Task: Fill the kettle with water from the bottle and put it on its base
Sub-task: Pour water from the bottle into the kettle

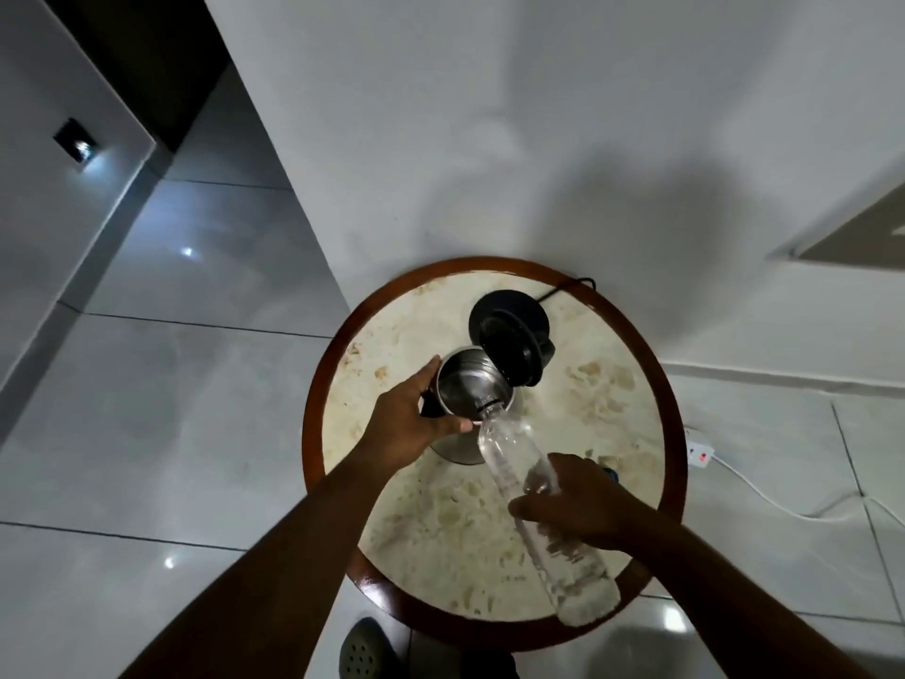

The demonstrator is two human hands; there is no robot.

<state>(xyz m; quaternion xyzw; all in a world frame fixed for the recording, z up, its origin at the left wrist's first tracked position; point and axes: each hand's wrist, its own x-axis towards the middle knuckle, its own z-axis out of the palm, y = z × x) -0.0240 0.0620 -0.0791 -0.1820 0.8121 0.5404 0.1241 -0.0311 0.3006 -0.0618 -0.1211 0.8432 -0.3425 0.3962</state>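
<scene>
A steel kettle (465,379) stands on the round table (607,384), its black lid (512,350) swung open toward the far side. My left hand (411,419) grips the kettle's black handle on its left side. My right hand (578,507) holds a clear plastic bottle (514,453) around its middle, tilted with the neck down at the kettle's near rim and water inside it. The black round base (534,311) lies just behind the kettle, partly hidden by the lid, with its cord running off the far edge.
The table has a pale marbled top and a dark wooden rim, close against a white wall. A white power strip (700,445) with a white cable lies on the tiled floor at the right. A grey perforated slipper (365,649) shows at the bottom edge.
</scene>
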